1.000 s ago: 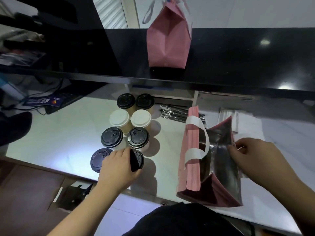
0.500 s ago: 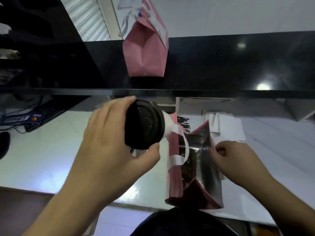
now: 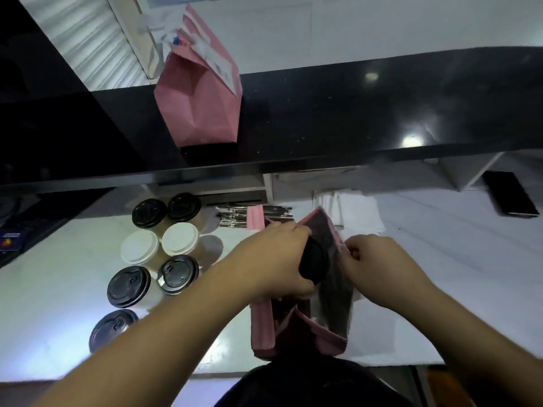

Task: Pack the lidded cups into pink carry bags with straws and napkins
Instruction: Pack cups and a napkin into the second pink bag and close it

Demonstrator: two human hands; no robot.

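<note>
Left hand (image 3: 277, 259) wrapped around black-lidded cup (image 3: 314, 261), fingers curled over lid rim, cup tilted at mouth of open pink carry bag (image 3: 296, 333) standing on white counter (image 3: 58, 289). Right hand (image 3: 379, 268) pinching right edge of bag mouth, fingers curled on the rim, pulling it wide; silvery lining visible inside. Seven more lidded cups left of bag on counter: two black lids at back (image 3: 150, 212) (image 3: 184, 207), two white lids in the middle (image 3: 140, 247) (image 3: 180, 238), two dark lids in front of those (image 3: 129, 286) (image 3: 177, 274), one dark lid nearest counter edge (image 3: 113, 327), partly behind left forearm. Wrapped straws (image 3: 235, 215) lying in a bundle behind bag, just beside back cups. White napkins (image 3: 352, 210) stacked behind and right of bag. Second pink carry bag (image 3: 202, 104) upright on black raised ledge (image 3: 352, 113), top folded, white handles at top. Dark phone-like slab (image 3: 511, 196) far right on counter. Dark clothing at bottom centre.
</note>
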